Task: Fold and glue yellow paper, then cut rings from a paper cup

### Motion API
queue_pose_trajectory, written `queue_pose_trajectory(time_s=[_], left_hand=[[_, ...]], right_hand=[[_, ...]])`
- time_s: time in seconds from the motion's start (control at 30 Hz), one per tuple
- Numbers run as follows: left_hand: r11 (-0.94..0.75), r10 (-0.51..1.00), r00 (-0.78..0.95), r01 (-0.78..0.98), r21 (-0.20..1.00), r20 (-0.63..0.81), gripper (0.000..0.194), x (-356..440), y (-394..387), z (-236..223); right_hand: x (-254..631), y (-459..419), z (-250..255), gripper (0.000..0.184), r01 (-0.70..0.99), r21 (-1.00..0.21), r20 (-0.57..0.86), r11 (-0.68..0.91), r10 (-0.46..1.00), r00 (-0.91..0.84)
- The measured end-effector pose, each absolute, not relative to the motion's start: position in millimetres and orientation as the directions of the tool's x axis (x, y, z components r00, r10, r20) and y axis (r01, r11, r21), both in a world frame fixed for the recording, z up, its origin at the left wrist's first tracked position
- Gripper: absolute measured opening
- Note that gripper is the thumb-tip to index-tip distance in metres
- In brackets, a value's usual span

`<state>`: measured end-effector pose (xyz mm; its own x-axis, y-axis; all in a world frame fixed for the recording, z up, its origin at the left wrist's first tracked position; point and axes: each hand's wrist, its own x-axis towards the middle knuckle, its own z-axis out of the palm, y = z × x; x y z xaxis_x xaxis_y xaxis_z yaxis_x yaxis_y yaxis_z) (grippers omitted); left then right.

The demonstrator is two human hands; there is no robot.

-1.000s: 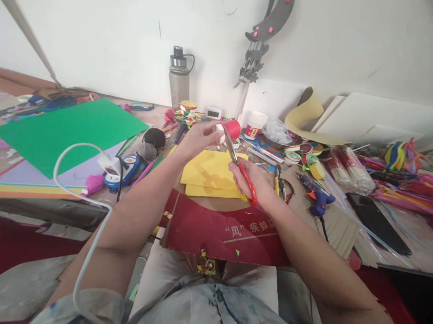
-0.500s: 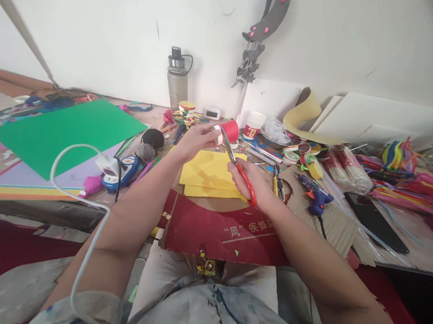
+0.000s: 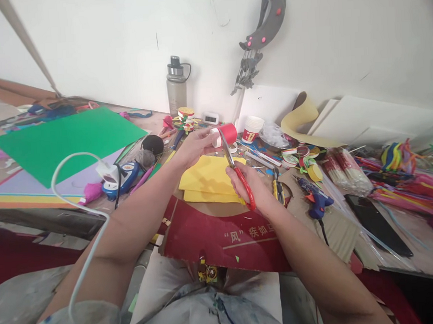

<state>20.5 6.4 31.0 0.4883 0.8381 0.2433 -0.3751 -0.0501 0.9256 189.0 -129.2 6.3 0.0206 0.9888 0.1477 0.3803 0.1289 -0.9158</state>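
view tilted; left hand (image 3: 197, 146) grips roll (image 3: 229, 133), right hand (image 3: 257, 186) scissors (image 3: 228, 155); cardboard (image 3: 202, 231): “风”疾如

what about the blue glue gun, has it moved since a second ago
No. The blue glue gun lies in the same place, left of the black phone.

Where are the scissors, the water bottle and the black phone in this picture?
Scissors (image 3: 247, 185): head view, on the red handle.
Water bottle (image 3: 176, 93): head view, on the body below the lid.
Black phone (image 3: 379, 226): head view, on the middle of its dark face.
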Motion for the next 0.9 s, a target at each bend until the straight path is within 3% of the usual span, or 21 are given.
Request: queue_pose_trajectory(time_s=[0.43,0.9], left_hand=[[-0.025,0.836,0.5,-0.376,0.926,0.226,0.05,19.7,6.0,32.6],[-0.102,0.814,0.515,-0.329,0.939,0.268,0.06,11.9,9.9,34.9]], right_hand=[[191.0,-130.0,15.2,0.05,0.58,-0.796,0.224,0.176,0.975,0.012],[184.9,-130.0,15.8,0.058,0.524,-0.836,0.207,0.165,0.978,0.021]])
